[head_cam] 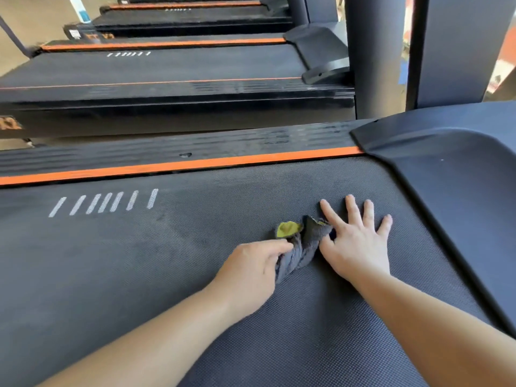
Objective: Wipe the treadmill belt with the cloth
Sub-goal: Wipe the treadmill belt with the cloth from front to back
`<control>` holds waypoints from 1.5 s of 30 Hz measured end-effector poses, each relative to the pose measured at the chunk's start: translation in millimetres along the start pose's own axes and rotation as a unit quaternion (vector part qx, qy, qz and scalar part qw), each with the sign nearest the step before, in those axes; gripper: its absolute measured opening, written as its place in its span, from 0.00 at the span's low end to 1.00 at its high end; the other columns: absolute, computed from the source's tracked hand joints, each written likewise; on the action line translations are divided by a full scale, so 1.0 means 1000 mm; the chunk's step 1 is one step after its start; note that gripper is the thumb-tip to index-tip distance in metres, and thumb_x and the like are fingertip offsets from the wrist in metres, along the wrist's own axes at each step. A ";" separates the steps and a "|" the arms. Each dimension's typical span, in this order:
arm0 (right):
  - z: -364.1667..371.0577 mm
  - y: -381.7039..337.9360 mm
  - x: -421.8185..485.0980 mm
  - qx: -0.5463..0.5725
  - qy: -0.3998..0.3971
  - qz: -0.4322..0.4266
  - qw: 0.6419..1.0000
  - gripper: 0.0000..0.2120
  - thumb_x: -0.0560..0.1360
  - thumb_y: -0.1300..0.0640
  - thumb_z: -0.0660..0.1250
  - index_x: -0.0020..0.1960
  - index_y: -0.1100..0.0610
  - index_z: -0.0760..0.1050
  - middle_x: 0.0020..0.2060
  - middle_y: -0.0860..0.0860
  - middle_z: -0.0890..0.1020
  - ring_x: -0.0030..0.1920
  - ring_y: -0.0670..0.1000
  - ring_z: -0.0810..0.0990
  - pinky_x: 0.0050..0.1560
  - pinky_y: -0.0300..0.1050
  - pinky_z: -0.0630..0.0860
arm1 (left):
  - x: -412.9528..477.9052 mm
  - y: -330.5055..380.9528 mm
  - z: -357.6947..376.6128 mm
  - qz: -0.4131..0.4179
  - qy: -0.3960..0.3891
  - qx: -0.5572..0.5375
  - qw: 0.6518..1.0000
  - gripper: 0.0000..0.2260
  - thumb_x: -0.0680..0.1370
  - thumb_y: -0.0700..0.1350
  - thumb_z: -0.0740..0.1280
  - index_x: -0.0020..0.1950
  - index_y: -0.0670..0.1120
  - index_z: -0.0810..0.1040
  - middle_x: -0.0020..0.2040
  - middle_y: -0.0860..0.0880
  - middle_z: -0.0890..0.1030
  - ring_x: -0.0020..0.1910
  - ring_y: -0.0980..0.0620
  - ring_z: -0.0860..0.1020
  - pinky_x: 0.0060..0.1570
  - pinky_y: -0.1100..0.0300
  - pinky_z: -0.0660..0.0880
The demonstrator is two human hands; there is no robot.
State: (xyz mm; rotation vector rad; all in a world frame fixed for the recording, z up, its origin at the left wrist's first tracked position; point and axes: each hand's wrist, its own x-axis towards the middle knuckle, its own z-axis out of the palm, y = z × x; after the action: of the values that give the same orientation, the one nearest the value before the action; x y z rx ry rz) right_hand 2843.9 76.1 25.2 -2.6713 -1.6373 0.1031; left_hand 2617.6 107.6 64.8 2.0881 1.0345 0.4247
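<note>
Treadmill belt (195, 275), textured, grey. Right hand (356, 241) flat on belt, fingers spread, thumb side touching cloth (300, 248). Left hand (251, 270) pinches the bunched grey-yellow cloth, mid-belt between both hands.

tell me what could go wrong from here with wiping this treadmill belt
1. The cloth is bunched and twisted in the left hand, so only a narrow part likely meets the belt; patches may be missed.
2. The right hand presses flat on the belt with fingers spread, close to the motor cover; if the belt slips underneath, the fingers could slide toward that edge.
3. That bare palm may leave marks on the surface.
</note>
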 end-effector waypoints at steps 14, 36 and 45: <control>-0.044 -0.069 -0.113 0.457 -0.048 -0.031 0.888 0.14 0.84 0.47 0.61 0.51 0.50 0.84 0.53 0.45 0.83 0.57 0.48 0.80 0.62 0.43 0.75 | -0.051 0.044 -0.006 -0.160 0.069 -0.047 0.984 0.06 0.76 0.48 0.73 0.41 0.50 0.79 0.43 0.54 0.81 0.44 0.53 0.80 0.44 0.61 0.73; -0.093 -0.120 -0.138 0.714 -0.082 0.199 0.666 0.13 0.77 0.49 0.74 0.52 0.53 0.72 0.51 0.55 0.83 0.47 0.55 0.84 0.50 0.53 0.82 | -0.177 0.006 -0.106 -0.337 0.137 -0.343 0.866 0.05 0.86 0.46 0.61 0.59 0.46 0.72 0.54 0.40 0.82 0.46 0.43 0.87 0.46 0.45 0.85; -0.017 -0.141 -0.208 0.127 -0.068 -0.177 0.974 0.31 0.81 0.35 0.55 0.80 0.44 0.63 0.82 0.48 0.59 0.83 0.58 0.53 0.81 0.60 0.52 | -0.205 -0.073 -0.115 -0.188 -0.018 0.184 0.965 0.26 0.84 0.51 0.63 0.81 0.50 0.62 0.82 0.49 0.60 0.79 0.47 0.62 0.75 0.57 0.58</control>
State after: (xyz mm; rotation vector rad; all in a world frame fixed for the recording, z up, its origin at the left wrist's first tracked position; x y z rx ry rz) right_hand 2625.2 -44.8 58.8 -2.1957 -1.9582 0.4655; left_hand 2385.6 30.8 92.7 2.1312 1.5437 0.0008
